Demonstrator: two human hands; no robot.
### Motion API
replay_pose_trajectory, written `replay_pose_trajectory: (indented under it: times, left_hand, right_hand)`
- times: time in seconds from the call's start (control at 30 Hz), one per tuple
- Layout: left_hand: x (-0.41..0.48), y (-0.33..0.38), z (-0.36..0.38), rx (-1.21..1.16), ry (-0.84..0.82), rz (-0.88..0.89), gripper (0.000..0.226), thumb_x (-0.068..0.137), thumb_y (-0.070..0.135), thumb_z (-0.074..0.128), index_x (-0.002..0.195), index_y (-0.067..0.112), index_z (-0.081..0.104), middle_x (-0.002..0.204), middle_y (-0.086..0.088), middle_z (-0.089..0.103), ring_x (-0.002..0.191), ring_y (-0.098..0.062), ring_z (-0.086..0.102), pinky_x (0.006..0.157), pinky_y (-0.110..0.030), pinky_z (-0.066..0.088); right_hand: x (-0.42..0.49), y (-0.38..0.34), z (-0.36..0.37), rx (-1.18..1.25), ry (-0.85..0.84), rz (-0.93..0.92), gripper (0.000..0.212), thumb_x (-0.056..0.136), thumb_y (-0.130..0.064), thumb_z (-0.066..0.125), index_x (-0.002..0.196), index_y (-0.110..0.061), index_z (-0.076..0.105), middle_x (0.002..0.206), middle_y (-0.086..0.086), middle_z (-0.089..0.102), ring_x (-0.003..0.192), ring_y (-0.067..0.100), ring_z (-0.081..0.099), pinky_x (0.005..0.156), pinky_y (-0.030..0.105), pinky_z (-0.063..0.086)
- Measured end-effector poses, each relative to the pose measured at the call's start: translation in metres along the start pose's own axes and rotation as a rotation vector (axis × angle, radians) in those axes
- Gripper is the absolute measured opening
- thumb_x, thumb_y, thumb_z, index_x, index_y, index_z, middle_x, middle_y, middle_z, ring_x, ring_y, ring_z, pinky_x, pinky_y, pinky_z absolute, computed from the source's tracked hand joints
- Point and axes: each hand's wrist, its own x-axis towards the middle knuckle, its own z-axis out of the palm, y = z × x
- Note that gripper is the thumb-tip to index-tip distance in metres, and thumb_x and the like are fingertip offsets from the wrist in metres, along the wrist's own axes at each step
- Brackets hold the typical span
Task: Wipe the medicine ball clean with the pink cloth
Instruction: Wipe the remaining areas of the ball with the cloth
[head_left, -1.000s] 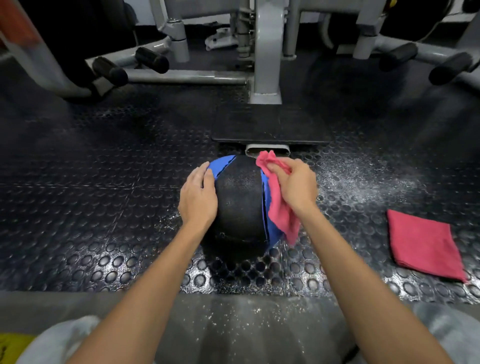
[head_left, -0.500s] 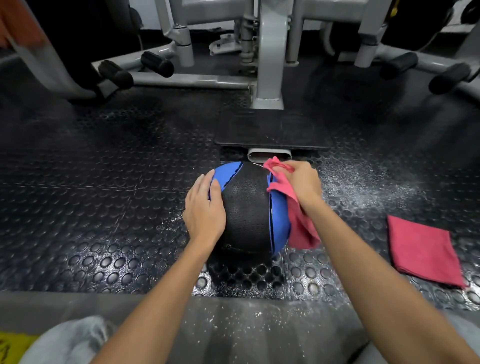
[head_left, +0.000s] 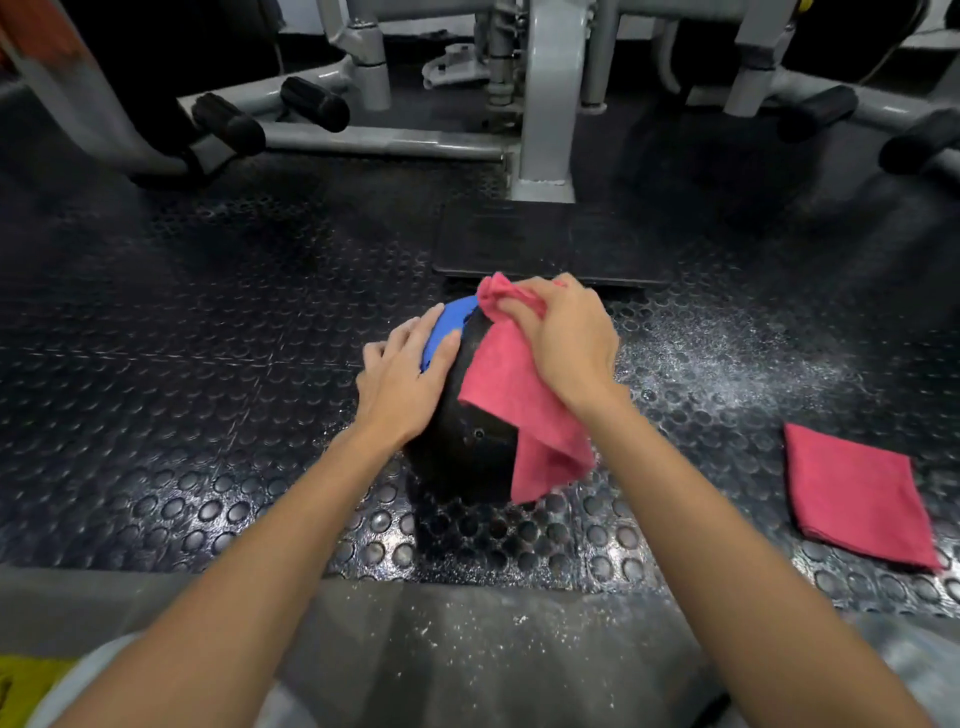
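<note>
Head view: medicine ball (head_left: 470, 441) is steadied by the flat, spread left hand (head_left: 402, 379) so it can't roll; pink cloth (head_left: 519, 400) is gripped and pressed on by the right hand (head_left: 563, 340).

Left hand (head_left: 402, 384) and right hand (head_left: 566, 338) are both showing bare and ungloved. Forearms are running bare from the wrists behind the fingers right back to the lower frame edge. Well behind the fingers, pale grey fabric (head_left: 78, 691) is showing beneath each elbow. Which garment it is cannot be told.
</note>
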Motion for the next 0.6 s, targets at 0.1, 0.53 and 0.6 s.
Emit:
replay_pose_trajectory:
  times: [0.1, 0.53, 0.6]
  left_hand:
    - [0.019, 0.014, 0.01, -0.122, 0.07, -0.049, 0.058, 0.088, 0.062, 0.031, 0.139, 0.035, 0.037, 0.15, 0.006, 0.032, 0.137, -0.017, 0.024, 0.109, -0.036, 0.019]
    - [0.11, 0.036, 0.01, -0.173, -0.048, -0.379, 0.05, 0.091, 0.055, 0.038, 0.122, 0.023, 0.059, 0.131, -0.009, 0.055, 0.12, -0.031, 0.048, 0.103, -0.038, 0.035]
    - [0.114, 0.038, 0.01, -0.17, -0.051, -0.393, 0.053, 0.092, 0.053, 0.038, 0.127, 0.018, 0.056, 0.137, -0.011, 0.049, 0.125, -0.031, 0.044, 0.105, -0.036, 0.032]
  right_hand:
    - [0.021, 0.004, 0.006, 0.016, -0.072, 0.079, 0.037, 0.085, -0.057, 0.049, 0.113, -0.036, 0.06, 0.117, 0.002, 0.049, 0.111, 0.029, 0.044, 0.083, 0.037, 0.038]
    - [-0.03, 0.012, 0.061, -0.03, 0.414, -0.308, 0.021, 0.087, -0.039, 0.055, 0.093, -0.03, 0.073, 0.1, -0.005, 0.067, 0.085, 0.025, 0.041, 0.065, 0.031, 0.037]
    - [-0.063, 0.031, 0.073, -0.038, 0.434, -0.451, 0.022, 0.089, -0.039, 0.053, 0.094, -0.029, 0.072, 0.103, -0.009, 0.064, 0.085, 0.023, 0.041, 0.064, 0.03, 0.038]
